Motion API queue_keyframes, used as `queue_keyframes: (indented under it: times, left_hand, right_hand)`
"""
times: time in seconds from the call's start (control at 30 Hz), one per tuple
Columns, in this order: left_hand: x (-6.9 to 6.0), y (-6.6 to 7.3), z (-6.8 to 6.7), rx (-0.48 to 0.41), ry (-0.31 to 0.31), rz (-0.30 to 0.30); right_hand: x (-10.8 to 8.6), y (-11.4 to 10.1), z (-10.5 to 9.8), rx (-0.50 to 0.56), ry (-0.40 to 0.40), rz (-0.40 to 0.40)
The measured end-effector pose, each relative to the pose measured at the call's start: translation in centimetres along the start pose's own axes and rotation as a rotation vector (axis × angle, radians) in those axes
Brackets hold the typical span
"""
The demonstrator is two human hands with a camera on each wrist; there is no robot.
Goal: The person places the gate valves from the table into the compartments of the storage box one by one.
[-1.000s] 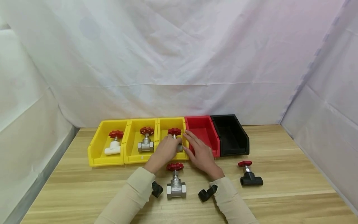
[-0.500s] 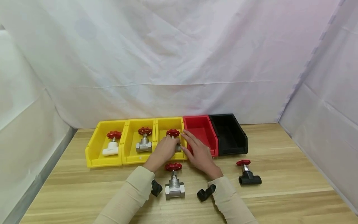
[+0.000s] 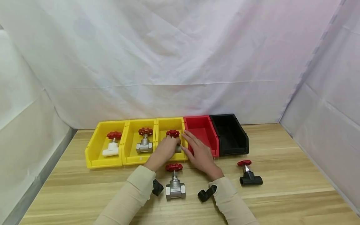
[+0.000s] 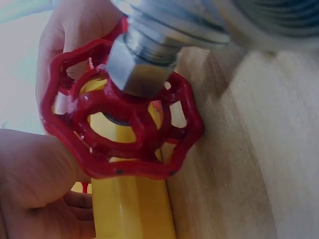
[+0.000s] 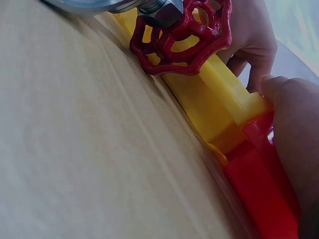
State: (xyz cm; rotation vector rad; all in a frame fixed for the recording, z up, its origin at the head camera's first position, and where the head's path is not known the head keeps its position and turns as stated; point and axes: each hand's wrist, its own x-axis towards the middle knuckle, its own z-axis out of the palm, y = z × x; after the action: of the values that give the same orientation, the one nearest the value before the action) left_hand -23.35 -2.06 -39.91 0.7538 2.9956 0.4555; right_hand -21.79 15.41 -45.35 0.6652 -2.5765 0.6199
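Observation:
My left hand (image 3: 164, 150) reaches into the third yellow bin (image 3: 166, 122), its fingers curled around the metal body of a valve with a red handwheel (image 3: 172, 133). Most of that body is hidden by the hand. My right hand (image 3: 201, 156) lies with straight fingers along the wall between this bin and the red bin (image 3: 200, 132). Its thumb tip is close to the valve's right end; contact cannot be told. Between my forearms a larger metal valve (image 3: 175, 190) stands on the table, and its red handwheel (image 4: 134, 167) fills the left wrist view.
A white valve (image 3: 111, 149) sits in the leftmost yellow bin, and a metal valve (image 3: 144, 146) in the second. At the right end of the row is a black bin (image 3: 229, 134). A black valve with a red handle (image 3: 251, 179) lies on the table at right.
The whole head view has shifted slightly to the left. Both hands stay at the third yellow bin, with hardly any visible movement.

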Motion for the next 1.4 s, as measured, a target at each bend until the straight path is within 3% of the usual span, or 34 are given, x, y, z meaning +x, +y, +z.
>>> queue_keyframes:
  times: [0.87,1.07,1.4]
  left_hand:
    - [0.0,0.3,-0.4,0.003,-0.013,-0.007]
    - [-0.6,0.5,-1.2,0.095,0.032,0.0]
    - [-2.6,0.1,-3.5,0.082,0.122,0.048]
  right_hand:
    - [0.0,-0.1,0.1,0.01,0.003,0.01]
    - [0.0,0.0,0.1,0.008,0.011,-0.001]
    - [0.0,0.0,0.0,0.017,0.007,0.004]
